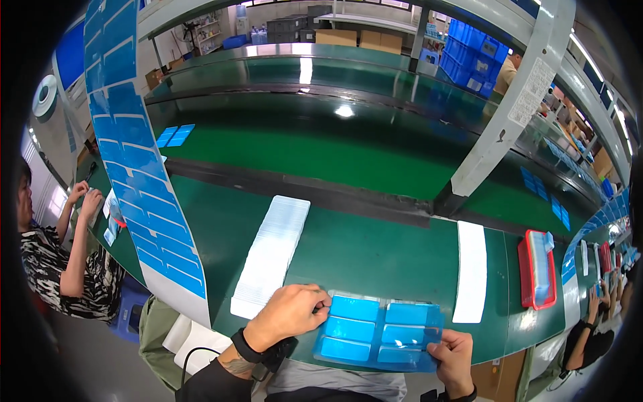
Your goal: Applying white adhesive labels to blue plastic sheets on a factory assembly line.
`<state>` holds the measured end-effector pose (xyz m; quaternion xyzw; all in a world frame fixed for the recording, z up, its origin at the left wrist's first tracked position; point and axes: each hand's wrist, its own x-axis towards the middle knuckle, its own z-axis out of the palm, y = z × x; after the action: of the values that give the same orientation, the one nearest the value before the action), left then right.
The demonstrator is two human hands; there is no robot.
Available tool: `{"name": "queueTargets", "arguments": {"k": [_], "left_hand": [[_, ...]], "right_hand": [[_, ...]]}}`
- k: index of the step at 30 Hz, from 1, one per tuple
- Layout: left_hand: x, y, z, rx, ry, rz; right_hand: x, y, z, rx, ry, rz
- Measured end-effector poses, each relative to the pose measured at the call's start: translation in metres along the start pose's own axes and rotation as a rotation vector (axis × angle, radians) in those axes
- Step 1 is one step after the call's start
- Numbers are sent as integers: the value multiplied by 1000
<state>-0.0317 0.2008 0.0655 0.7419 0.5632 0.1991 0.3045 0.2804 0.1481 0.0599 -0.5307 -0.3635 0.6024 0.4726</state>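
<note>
Pinching the right edge of a clear, glossy plastic sheet bearing six bright-blue rectangles in two columns (380, 333), the right hand (457, 356) sets its thumb on the upper face; the bare left hand (287, 313) has thumb and forefinger drawn close together at the upper left corner, though whether film is caught between them cannot be told. The sheet lies before the person at the near edge of the smooth dark-green worktop (375, 258). Judging by its sheen and transparency, it should prove light, thin, flexible and rather slippery, liable to crease or smudge more than to break; the clear margins, taken at opposite sides, would offer the safest hold. To the left lies a long, fanned row of thin white cards (271, 258); to the right, a narrow white stack (471, 271), and beyond it a red plastic tray (550, 298) containing translucent bluish sheets (540, 261). Hidden are the sheet's underside and the right fingers beneath it; the right forearm is cut off by the lower edge. Reflections blur the lower right rectangles, and any lift of the sheet off the surface is hard to make out.
</note>
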Motion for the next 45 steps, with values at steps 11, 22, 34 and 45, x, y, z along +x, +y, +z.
{"name": "queueTargets", "arguments": {"k": [11,22,34,45], "left_hand": [[-3,-1,1,100,14,20],[-57,0,19,-130,-72,86],[-64,1,34,84,170,156],[-69,8,44,84,254,39]], "right_hand": [[1,-7,5,-164,-35,-44],[1,-14,6,-194,-4,-80],[19,-13,-39,-539,39,157],[50,-20,0,-1172,-15,-418]]}}
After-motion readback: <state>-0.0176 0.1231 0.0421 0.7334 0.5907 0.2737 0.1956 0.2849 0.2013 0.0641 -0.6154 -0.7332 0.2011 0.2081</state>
